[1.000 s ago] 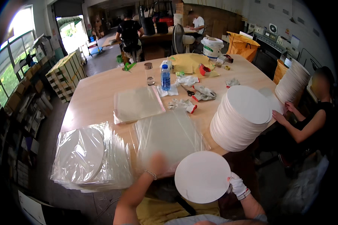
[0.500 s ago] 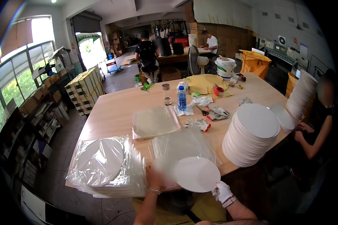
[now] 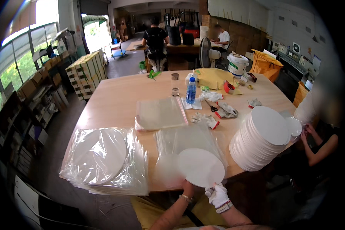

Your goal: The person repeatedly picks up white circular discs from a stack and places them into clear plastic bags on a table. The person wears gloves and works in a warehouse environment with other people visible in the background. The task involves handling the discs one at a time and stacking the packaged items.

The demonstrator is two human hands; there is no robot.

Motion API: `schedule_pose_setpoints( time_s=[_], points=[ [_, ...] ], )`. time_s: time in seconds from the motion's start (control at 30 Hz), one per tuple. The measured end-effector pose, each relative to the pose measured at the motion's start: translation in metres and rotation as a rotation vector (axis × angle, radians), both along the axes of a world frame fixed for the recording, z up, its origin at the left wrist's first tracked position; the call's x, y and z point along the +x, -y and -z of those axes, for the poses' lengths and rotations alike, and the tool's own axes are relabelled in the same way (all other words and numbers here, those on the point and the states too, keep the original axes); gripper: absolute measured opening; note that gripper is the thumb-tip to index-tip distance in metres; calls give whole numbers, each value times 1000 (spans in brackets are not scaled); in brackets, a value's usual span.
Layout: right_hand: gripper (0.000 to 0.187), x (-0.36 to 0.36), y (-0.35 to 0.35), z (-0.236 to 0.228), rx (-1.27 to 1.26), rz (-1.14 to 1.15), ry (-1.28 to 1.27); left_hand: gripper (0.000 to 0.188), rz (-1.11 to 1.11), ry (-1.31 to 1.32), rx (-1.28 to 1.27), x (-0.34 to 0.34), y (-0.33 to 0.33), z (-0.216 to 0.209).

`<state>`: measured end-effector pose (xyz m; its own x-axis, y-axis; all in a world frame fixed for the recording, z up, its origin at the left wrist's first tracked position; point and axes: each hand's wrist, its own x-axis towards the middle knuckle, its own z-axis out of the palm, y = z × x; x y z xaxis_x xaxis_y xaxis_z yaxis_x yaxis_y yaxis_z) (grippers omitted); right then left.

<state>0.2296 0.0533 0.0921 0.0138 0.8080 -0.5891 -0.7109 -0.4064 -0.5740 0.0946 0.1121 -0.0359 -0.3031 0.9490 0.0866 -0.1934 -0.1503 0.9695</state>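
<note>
A white round disc (image 3: 201,167) lies tilted over the near end of a stack of clear plastic bags (image 3: 184,138). My right hand (image 3: 218,196), in a white glove, pinches the near right rim of the disc. Bare and with a bracelet at the wrist, my left hand (image 3: 187,188) is by the disc's near left rim. A blurred patch and the disc hide its fingers. Whether the disc is inside the top bag I cannot tell. To the right stands a tall stack of white discs (image 3: 258,138); at the left is a pile of bagged discs (image 3: 103,161).
Another bag stack (image 3: 161,113) lies farther back, near a water bottle (image 3: 191,91), scissors (image 3: 212,108) and several work gloves (image 3: 227,110). Yellow sheets (image 3: 214,79), red tape (image 3: 228,87) and a white bucket (image 3: 237,64) stand behind. A person (image 3: 318,142) sits at the right edge.
My left hand has moved right, from beside the bagged pile to the disc's near edge. The disc and my right hand shifted slightly. The whole view has tilted a little.
</note>
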Motion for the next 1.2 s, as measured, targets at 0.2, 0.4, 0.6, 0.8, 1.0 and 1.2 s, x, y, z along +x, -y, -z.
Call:
schedule_pose_setpoints(
  time_s=[0.2, 0.4, 0.6, 0.8, 1.0, 1.2],
  points=[
    [15, 1, 18, -3, 23, -50, 94, 22, 167, 295, -239, 18, 79, -14],
    [16, -16, 16, 26, -74, 2, 112, 18, 163, 532, -444, 28, 125, -2],
    [17, -11, -22, 60, 158, -55, -215, 23, 186, 566, -438, 19, 111, 13],
    [27, -10, -17, 31, 118, -122, -175, 37, 105, 455, -308, 5, 113, -26],
    [13, 54, -9, -29, 304, -501, 458, 27, 300, 243, -590, -65, 110, -43],
    [16, 98, -48, 21, 421, -422, 1503, 35, 306, 360, -659, -69, 107, -47]
  ],
)
